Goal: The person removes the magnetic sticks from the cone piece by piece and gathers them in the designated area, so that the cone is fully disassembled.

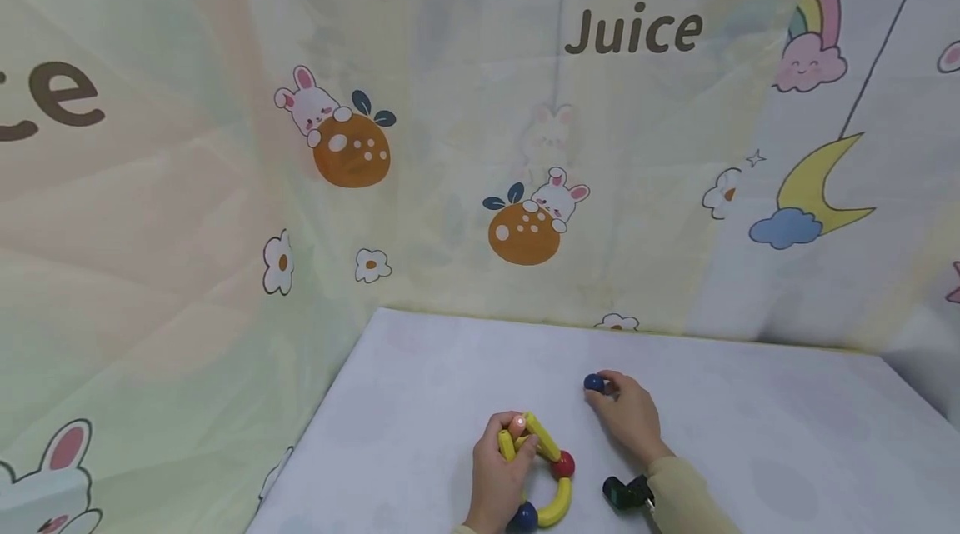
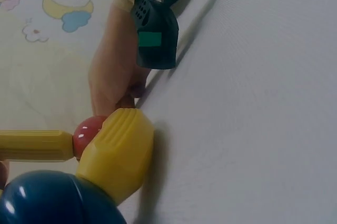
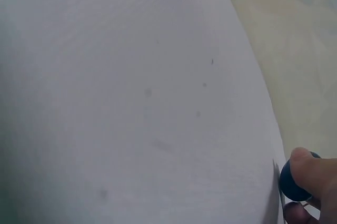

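The left hand (image 1: 498,476) is gripping the yellow rods (image 1: 528,436) at the top of a toy ring, fingers curled around them. The ring is lying on the white table (image 1: 750,434), its red ball (image 1: 564,464) and lower blue ball (image 1: 523,516) joined by a curved yellow piece (image 1: 557,505). Just beyond and right of the ring, the right hand (image 1: 630,416) is pinching a loose blue ball (image 1: 593,383) in its fingertips (image 3: 310,174).

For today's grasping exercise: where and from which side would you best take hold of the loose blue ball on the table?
Pinch the blue ball across its middle from above with fingertips. It is round and smooth, has no handle, and sits on the flat table, so opposite sides likely hold best. The right hand already has fingers round it from the near side.
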A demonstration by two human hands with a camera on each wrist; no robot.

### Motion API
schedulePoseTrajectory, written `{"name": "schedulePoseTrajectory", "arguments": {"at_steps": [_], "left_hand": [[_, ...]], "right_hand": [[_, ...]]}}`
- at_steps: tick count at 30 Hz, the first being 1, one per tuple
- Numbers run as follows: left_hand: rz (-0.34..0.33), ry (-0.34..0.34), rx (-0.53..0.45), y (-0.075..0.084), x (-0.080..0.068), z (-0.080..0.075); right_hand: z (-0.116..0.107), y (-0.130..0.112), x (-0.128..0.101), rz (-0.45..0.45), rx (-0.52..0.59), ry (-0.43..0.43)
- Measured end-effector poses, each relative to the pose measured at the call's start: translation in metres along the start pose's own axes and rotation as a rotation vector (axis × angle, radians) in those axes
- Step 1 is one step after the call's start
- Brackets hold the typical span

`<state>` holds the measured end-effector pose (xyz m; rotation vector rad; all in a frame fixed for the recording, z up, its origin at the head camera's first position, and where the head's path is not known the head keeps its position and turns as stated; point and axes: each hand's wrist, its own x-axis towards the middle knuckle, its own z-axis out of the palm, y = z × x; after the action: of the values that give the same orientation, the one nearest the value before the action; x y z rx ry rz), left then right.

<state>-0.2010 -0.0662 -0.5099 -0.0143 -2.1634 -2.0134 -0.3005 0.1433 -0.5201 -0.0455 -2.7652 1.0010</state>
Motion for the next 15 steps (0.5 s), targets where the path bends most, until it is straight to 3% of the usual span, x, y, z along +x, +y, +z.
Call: {"name": "schedulePoseTrajectory", "arguments": {"at_steps": [8, 12, 15], "left_hand": [[0.025, 0.014, 0.032, -0.004, 0.001, 0.002], [0.013, 0.013, 0.06, -0.004, 0.001, 0.002], [0.008, 0.018, 0.083, -0.003, 0.003, 0.001]], "right_hand": [[-0.006, 0.006, -0.003, 0.019, 0.046, 0.003], [-0.008, 0.001, -0.019, 0.049, 0.138, 0.184], [-0.007, -0.016, -0.039, -0.014, 0.236, 0.256]]}}
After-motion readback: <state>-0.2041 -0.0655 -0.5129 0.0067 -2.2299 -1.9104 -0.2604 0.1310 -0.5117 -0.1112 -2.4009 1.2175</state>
